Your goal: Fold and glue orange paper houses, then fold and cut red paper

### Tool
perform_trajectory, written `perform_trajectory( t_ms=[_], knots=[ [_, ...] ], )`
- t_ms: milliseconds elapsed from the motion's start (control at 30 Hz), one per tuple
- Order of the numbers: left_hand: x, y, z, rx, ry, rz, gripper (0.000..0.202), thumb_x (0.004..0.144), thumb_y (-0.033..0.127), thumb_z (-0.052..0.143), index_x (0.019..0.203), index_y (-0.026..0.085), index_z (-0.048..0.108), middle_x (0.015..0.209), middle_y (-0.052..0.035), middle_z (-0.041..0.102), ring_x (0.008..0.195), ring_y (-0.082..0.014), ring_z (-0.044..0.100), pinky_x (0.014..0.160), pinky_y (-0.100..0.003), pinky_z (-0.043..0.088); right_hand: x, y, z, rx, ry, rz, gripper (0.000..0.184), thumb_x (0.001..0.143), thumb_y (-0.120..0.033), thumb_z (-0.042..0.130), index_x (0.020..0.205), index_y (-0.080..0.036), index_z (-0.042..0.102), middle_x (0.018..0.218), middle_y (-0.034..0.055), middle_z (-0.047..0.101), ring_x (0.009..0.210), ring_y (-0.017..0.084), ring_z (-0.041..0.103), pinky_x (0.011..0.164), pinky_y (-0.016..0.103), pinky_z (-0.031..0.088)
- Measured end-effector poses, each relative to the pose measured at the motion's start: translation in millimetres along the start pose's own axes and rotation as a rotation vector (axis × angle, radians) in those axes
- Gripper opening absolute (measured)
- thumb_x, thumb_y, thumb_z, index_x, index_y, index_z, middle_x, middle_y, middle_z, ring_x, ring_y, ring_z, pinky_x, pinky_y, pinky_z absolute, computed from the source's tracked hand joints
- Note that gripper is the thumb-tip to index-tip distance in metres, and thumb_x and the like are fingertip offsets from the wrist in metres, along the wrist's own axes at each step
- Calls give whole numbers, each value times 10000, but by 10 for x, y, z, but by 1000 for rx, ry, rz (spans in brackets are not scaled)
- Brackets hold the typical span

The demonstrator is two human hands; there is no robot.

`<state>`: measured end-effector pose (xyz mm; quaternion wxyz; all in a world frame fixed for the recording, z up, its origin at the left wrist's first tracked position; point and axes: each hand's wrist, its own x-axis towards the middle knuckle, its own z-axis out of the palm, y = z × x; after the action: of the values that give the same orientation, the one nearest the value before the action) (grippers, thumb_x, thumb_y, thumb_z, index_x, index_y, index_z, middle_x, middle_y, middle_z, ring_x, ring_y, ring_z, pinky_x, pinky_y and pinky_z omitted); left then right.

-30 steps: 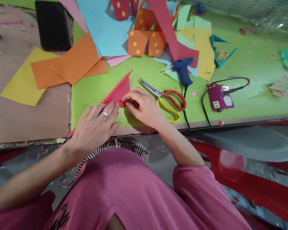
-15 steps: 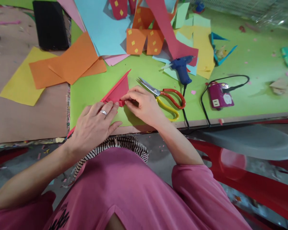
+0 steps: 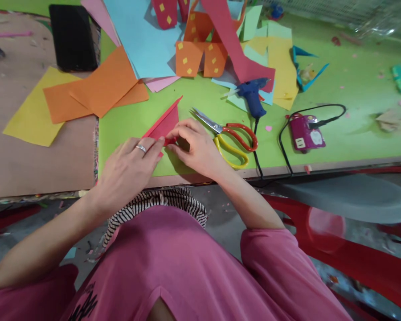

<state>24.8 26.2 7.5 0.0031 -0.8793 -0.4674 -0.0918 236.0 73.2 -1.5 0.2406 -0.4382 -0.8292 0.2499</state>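
A piece of red paper with a folded strip along its upper left side lies near the table's front edge, partly covered by my hands. My left hand, with a ring on one finger, is closed on the paper's lower left part; the thumb is largely hidden. From the right, my right hand pinches the paper's lower edge between thumb and fingers. The fingertips of both hands nearly meet there. Scissors with one red and one yellow handle lie open just right of my right hand.
A blue glue gun lies behind the scissors, near a purple power adapter with a black cord. Orange paper sheets, a blue sheet and cut orange pieces with yellow diamonds lie farther back. A black phone is at left.
My left hand's fingers have curled in, and its thumb has tucked under toward the paper. My right hand has shifted slightly left along the paper's lower edge.
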Motion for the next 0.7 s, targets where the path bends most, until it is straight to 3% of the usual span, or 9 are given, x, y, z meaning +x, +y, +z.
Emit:
perform_trajectory(
  t_ms=[167,300,533,700],
  knots=[
    [160,-91,-114,-60,-68,-154,298,1061,248,431,1192,163,685,1138,-132,712,987,-277,675,687,-342,509,-14,-1,41,-46,-1,-27,87,963,-183,604,1034,-213,647,1164,98,658,1109,244,583,989,415,453],
    [259,-138,-140,-69,-62,-164,300,1052,282,446,987,179,720,1031,-135,703,1021,-307,661,724,-377,523,-5,-10,79,-92,5,-49,73,987,-229,578,996,-214,649,1142,100,651,1076,257,577,975,443,445],
    [281,-275,-101,-174,-51,-144,296,1040,318,459,965,212,725,1011,-96,697,926,-262,670,713,-365,526,28,-73,100,-172,-33,-68,157,1016,-280,535,991,-192,662,1119,119,636,1047,260,564,964,446,432],
    [316,-286,-184,-201,-168,-191,258,1013,293,487,980,195,723,1073,-101,692,989,-277,682,757,-365,523,17,-47,158,-215,20,-113,161,1020,-276,525,1014,-188,660,1129,105,608,1038,256,546,948,450,437]
  ],
)
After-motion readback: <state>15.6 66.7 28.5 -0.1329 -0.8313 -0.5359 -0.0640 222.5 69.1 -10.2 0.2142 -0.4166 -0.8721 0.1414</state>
